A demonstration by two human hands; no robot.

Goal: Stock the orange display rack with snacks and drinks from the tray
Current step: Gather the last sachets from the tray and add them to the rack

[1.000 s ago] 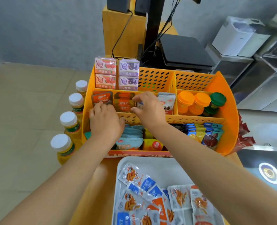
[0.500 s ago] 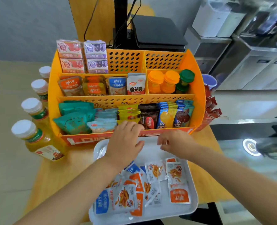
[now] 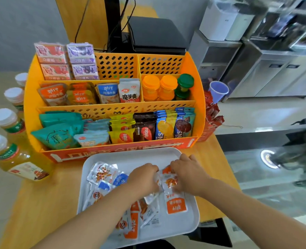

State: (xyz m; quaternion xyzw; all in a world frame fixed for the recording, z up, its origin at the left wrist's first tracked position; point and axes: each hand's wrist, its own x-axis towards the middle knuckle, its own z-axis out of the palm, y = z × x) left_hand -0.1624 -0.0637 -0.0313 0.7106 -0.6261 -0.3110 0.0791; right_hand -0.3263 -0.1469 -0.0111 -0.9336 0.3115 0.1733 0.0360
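Both hands are down in the white tray (image 3: 130, 157), which sits at the near edge of the wooden table (image 3: 46, 194), just in front of the orange rack (image 3: 198, 97). The left hand (image 3: 143, 178) and the right hand (image 3: 186, 173) meet over a small clear-and-orange snack packet (image 3: 168, 182) toward the tray's far right part. Fingers of both hands are curled down onto it and appear to pinch it between them, though the blur hides the exact hold.

More packets lie loose in the tray: a scatter of blue and orange ones (image 3: 103, 178) along its left side, one orange-labelled packet (image 3: 176, 205) just near of the hands, and others at the near edge under the left forearm.

The rack is largely filled. Juice cartons (image 3: 66, 62) occupy the back left compartment, upright pouches (image 3: 107, 92) the middle left, capped small bottles (image 3: 164, 87) the middle right, and bagged snacks (image 3: 116, 130) the front row. The two back compartments to the right of the cartons show bare perforated wall. Four white-capped drink bottles (image 3: 5, 139) stand on the table at the rack's left end.

Judgement: the step in hand is gathering packets from the tray. The next move calls for lifting them clear, carrying them over the rack's front lip, and setting them upright among the matching pouches in the middle left compartment without tipping those standing.
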